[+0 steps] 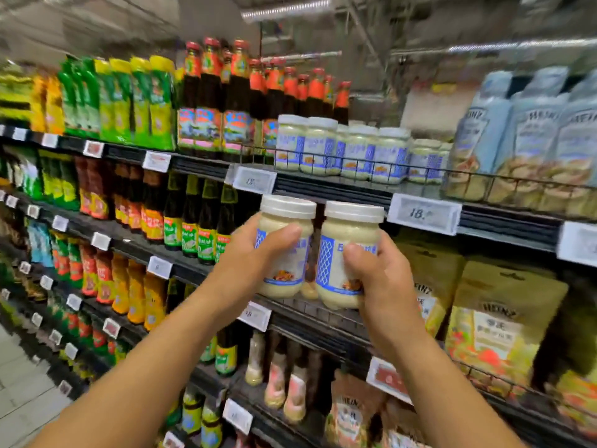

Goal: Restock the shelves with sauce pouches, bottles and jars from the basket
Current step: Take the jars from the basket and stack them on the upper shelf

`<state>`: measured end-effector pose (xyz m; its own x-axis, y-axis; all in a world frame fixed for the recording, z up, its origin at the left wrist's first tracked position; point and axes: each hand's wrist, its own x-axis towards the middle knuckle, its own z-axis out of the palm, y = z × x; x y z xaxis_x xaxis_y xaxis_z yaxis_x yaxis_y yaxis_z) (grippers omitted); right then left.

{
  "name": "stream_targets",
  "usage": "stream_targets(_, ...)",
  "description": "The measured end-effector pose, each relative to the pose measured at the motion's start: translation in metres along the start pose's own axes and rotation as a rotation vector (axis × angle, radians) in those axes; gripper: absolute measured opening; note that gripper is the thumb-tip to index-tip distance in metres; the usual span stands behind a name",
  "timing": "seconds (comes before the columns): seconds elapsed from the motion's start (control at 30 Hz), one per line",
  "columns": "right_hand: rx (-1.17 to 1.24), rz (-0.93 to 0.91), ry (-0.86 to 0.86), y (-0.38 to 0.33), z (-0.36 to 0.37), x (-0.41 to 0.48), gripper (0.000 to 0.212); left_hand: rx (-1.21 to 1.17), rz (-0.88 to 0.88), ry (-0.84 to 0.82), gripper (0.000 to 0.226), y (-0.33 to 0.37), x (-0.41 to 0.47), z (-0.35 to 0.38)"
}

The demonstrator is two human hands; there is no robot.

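the left hand (255, 253) has its grip closed round the left jar (286, 221), thumb across the blue label and fingers curled behind, and the right hand (384, 279) holds the right jar (350, 231) the same way, lower on its body. both jars are white-lidded, full of pale sauce, upright and side by side in the air in front of the shelving, just below the upper shelf edge (323, 185); whether they touch each other is hard to say. on that shelf, behind a low wire rail (365, 156), stands a row of matching jars (342, 150), so this is most likely where the pair belongs. holding them upright, each by the waist with the lid free, leaves the bases clear to go over the rail and sit down flat, and keeping the labels toward the aisle means they would face out like the rest. one jar per hand saves a second reach. the picture is smeared by motion, so the open spot in the row cannot be picked out with confidence. the basket is not in view.
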<state>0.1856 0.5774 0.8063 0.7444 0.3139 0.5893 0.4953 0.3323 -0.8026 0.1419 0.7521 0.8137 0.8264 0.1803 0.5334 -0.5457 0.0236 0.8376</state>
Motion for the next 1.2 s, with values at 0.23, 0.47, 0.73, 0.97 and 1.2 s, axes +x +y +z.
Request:
stream_targets(0.23, -0.044, -0.152, -0.062, -0.041, -0.014, 0.08, 0.043, -0.01, 0.197, -0.131, 0.045, 0.036, 0.082, 0.012)
stream_targets(0.47, -0.147, -0.203, 0.021, -0.086, -0.012, 0.147, 0.056, 0.056, 0.324, -0.134, 0.059, 0.08, 0.161, 0.015)
stream_targets(0.73, -0.528, -0.183, 0.189, -0.114, -0.033, 0.19, 0.037, 0.288, 0.458, -0.306, 0.035, 0.093, 0.229, 0.015)
stream_targets(0.97, -0.692, -0.01, 0.307, -0.11, -0.053, 0.204, 0.07, 0.508, 0.438, -0.471, 0.055, 0.081, 0.266, 0.024)
stream_targets(1.2, -0.881, 0.17, 0.227, -0.099, -0.06, 0.209, 0.044, 0.596, 0.486, -0.511, 0.065, 0.073, 0.283, 0.027)
